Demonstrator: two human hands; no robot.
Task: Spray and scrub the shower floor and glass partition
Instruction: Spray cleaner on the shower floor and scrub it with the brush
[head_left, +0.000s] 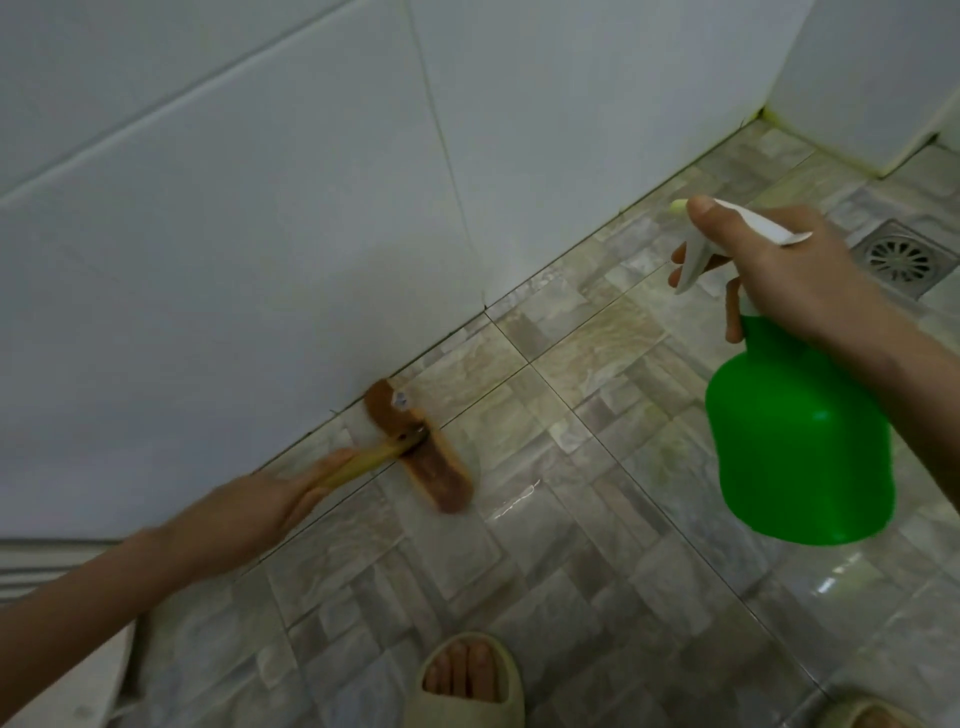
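The green spray bottle hangs upright above the floor tiles at the right, its body see-through green with a white trigger head on top; whether there is liquid inside cannot be told from the colour alone; the right hand is wrapped round the bottle's neck, thumb lying along the top of the white head, 2 fingertips curled over the trigger, the nozzle pointing left toward the wall; the left hand is closed narrowly round the yellowish handle of a scrub brush, fingers stretched along the shaft; the brush's brown wooden head lies on the tiles, its far end right at the seam where the floor meets the white wall, with a pale wet or foamy patch beside it; the tiles are grey and beige stone pattern, glossy with wet highlights near the middle; a square metal drain sits in the floor at the far right, just beyond the right hand; 1 foot in a pale sandal stands at the bottom edge, and the tip of a 2nd shows at the lower right corner
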